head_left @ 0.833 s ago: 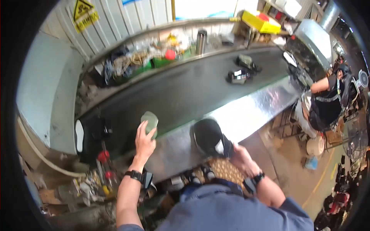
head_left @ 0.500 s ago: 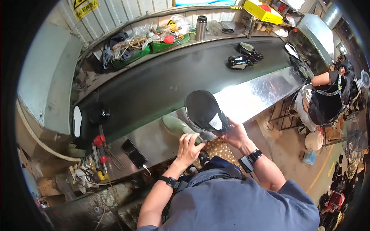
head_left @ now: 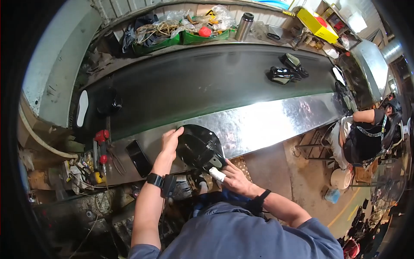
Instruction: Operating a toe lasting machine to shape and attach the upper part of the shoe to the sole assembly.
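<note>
A black shoe upper is held tilted between my two hands over the near edge of the metal bench. My left hand grips its left side, with fingertips at the rim. A grey-green piece with a small hole, like the top of a shoe last, shows in the shoe's opening. At that end my right hand is closed on the shoe, its fingers partly hidden. Something white, apparently a finger wrapping, shows at its fingers.
A dark conveyor belt lies beyond the metal bench. It carries black shoes and a white insole. A phone and a red-handled tool are at left. A steel flask stands behind; a person sits at right.
The black shoe has come nearer and left, and has been turned. My left hand has left the green shoe last on the bench and taken hold of the shoe. The last no longer lies there.
</note>
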A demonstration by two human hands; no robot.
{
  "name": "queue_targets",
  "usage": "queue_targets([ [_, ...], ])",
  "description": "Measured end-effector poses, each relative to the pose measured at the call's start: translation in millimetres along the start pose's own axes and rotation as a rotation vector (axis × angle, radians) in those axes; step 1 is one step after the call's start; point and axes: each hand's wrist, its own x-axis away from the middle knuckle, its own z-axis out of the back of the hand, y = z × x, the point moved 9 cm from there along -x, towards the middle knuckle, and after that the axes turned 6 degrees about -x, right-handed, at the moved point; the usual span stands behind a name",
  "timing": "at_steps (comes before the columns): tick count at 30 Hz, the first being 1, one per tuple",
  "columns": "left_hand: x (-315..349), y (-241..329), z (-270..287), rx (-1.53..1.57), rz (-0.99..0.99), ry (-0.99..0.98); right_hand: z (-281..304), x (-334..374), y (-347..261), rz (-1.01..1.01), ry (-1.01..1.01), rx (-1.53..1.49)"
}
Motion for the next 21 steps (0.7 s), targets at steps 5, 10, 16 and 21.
queue_targets([
  [5,-24.2,23.6,16.3,-0.498,-0.428,0.398,5.6,-21.5,23.0,-0.05,0.334,-0.059],
  [10,-0.8,7.6,0.6,-0.485,-0.382,0.5,-0.7,-13.5,59.2,-0.228,0.258,-0.39],
  [16,20.4,-20.0,-27.4,-0.516,-0.136,0.372,1.2,30.3,63.3,-0.166,0.117,-0.39],
  [21,33.6,-4.8,-66.6,-0.944,-0.175,0.479,-4.7,29.2,72.5,-0.148,0.075,-0.403],
])
